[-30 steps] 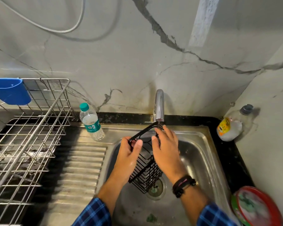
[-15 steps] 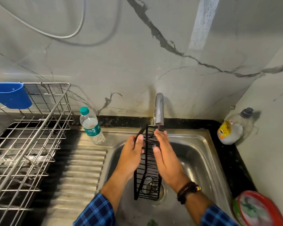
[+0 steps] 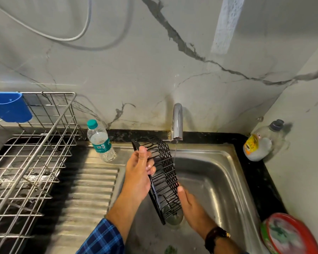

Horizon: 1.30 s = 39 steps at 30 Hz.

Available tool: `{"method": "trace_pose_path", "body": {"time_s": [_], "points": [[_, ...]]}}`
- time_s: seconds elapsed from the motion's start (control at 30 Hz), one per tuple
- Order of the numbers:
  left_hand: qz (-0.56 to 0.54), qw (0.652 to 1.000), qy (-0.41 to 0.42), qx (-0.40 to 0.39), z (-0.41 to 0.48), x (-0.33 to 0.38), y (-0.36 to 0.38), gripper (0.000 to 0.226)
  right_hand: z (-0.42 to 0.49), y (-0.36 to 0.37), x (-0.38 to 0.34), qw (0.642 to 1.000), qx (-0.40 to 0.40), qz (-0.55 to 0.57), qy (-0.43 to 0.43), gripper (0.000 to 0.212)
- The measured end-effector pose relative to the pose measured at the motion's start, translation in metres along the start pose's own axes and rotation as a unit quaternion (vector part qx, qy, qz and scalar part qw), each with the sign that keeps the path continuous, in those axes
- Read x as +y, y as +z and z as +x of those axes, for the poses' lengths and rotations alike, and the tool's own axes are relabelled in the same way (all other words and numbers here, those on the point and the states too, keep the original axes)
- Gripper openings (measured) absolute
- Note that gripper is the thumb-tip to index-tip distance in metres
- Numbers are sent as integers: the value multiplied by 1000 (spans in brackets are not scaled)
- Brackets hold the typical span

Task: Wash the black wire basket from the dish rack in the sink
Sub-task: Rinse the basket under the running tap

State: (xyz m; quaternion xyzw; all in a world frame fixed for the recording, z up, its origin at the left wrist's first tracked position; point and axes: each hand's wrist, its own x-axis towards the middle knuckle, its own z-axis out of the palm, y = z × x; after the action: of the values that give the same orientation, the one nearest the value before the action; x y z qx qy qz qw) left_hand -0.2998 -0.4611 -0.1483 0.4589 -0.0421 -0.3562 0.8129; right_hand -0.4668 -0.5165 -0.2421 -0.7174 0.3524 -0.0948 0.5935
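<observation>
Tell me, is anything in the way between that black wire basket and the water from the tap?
Nothing visible. Left hand and right hand hold the black wire basket over the steel sink; the thin stream from the chrome tap falls just beside its upper edge.

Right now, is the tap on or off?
On. A thin stream of water falls from the tap into the sink, close beside the black wire basket.
</observation>
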Motion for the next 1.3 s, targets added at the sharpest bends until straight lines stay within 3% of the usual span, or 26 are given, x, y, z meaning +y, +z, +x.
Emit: {"method": "trace_pose_path", "body": {"time_s": [0.07, 0.2, 0.3, 0.4, 0.47, 0.6, 0.67, 0.73, 0.83, 0.9, 1.0, 1.07, 1.17, 1.23, 1.3], "points": [[7, 1000, 1, -5, -2, -2, 0, 34, 7, 0, -18, 999, 9, 39, 15, 50], [-35, 999, -11, -11, -4, -11, 3, 33, 22, 4, -70, 992, 85, 67, -72, 41], [4, 996, -61, -59, -3, -11, 9, 45, 20, -1, -74, 987, 101, 18, -122, 64], [174, 972, -117, -101, -8, -13, 16, 61, 10, -3, -60, 994, 102, -16, -35, 93], [250, 953, -112, -129, -15, -20, 13, 55, 4, -5, -56, 993, 113, -2, 27, 90], [329, 916, -126, -194, -29, -26, -5, 50, -5, -11, -54, 988, 107, 58, 95, 93], [372, 889, -138, -229, -36, -23, -10, 41, -7, -11, -52, 983, 106, 103, 113, 103], [388, 872, -163, -248, -45, -18, -7, 45, -8, -13, -50, 974, 110, 142, 139, 114], [397, 860, -179, -267, -52, -18, -4, 63, -10, -14, -43, 968, 131, 150, 150, 100], [413, 848, -170, -284, -56, -18, 1, 62, -11, -13, -38, 960, 159, 169, 155, 92], [507, 819, -74, -258, -51, -22, 5, 44, -13, -11, -35, 946, 170, 227, 160, 88], [578, 795, 14, -184, -42, -23, -8, 38, -11, -10, -29, 920, 171, 302, 182, 83], [609, 787, 96, -23, -36, -13, -49, 51, -6, -16, -26, 833, 187, 466, 234, 55], [577, 813, 66, 34, -38, -4, -74, 63, -6, -24, -32, 778, 184, 547, 247, 42], [542, 839, -23, 55, -36, -1, -88, 84, -8, -32, -37, 764, 178, 577, 226, 31]]}}
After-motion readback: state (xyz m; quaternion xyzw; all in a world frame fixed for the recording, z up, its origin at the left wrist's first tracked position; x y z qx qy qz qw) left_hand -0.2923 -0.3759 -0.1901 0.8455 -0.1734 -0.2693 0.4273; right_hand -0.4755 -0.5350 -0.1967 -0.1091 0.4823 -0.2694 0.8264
